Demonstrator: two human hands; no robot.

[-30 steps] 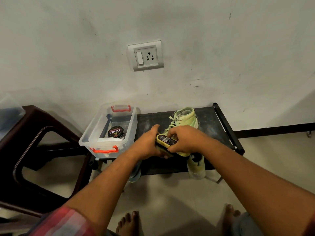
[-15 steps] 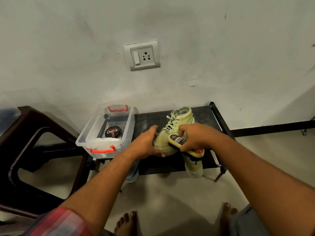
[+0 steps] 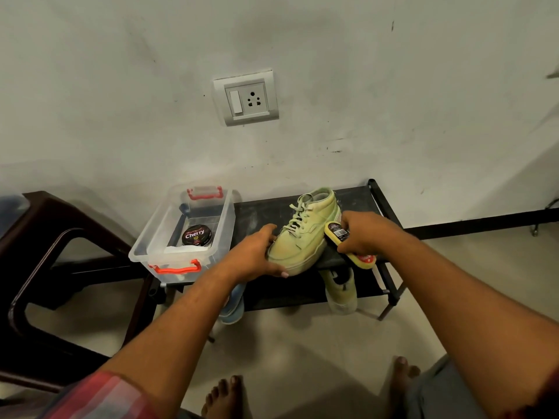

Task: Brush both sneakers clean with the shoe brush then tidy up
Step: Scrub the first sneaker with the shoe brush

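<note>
Head view; items as seen:

1. Pale green lace-up canvas high-top sneaker (image 3: 305, 234); stands upright on the top shelf of the black metal shoe rack (image 3: 384, 207), toe towards you, heel towards the wall.
2. Your left hand (image 3: 257, 252); fingers curled round the sneaker's toe, thumb along the sole edge, holding it in place.
3. Your right hand (image 3: 360, 234); closed round the yellow-backed oblong shoe brush (image 3: 336, 232), which lies slantwise just beside the sneaker's outer side (whether the bristles touch the canvas cannot be told).
4. Second pale green sneaker (image 3: 340, 290); on the lower shelf, below your right hand, toe pointing outward.
5. Clear plastic storage box with red clip handles (image 3: 151, 228); lid off, on the rack's left end, just beside the upper sneaker; inside it a round black polish tin lettered "Cherry" (image 3: 196, 235).
6. Blue shoe (image 3: 233, 306); lower shelf, partly hidden by your left forearm.
7. Dark brown plastic chair (image 3: 39, 237); left of the rack.
8. White wall socket with switch (image 3: 245, 96); above the rack.
</note>
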